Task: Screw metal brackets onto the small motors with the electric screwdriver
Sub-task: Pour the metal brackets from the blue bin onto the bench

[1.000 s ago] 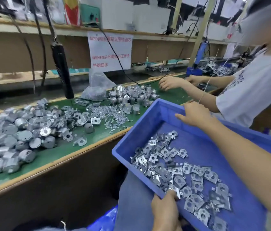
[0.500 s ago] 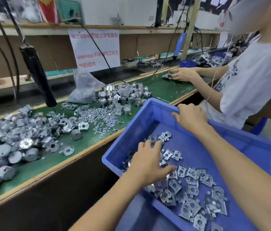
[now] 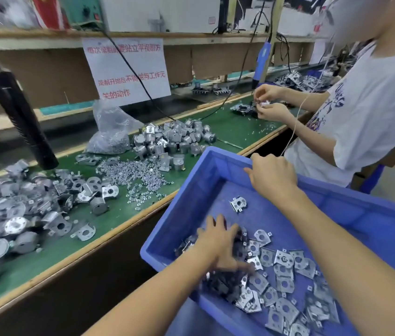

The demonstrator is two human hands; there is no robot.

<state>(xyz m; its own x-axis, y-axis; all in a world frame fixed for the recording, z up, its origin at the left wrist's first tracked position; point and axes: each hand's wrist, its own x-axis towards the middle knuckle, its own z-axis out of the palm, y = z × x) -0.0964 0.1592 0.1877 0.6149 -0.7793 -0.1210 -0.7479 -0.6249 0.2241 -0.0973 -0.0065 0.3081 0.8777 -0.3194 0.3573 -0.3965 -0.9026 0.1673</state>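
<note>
The metal brackets (image 3: 283, 260) look like thin stamped plates: stiff, light, sharp-edged, probably slippery in a heap, and best pinched by an edge or bent tab. They lie along the near side of the blue bin (image 3: 189, 204). The left hand (image 3: 220, 243) lies splayed on them, blurred, clasping nothing visible. The right hand (image 3: 271, 180) clenches the bin's far rim. Squat round motors (image 3: 172, 139) sit heaped on the green bench (image 3: 235, 127)

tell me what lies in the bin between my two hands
A lone bracket lying in the bin, between left hand and right hand; head view.
</note>
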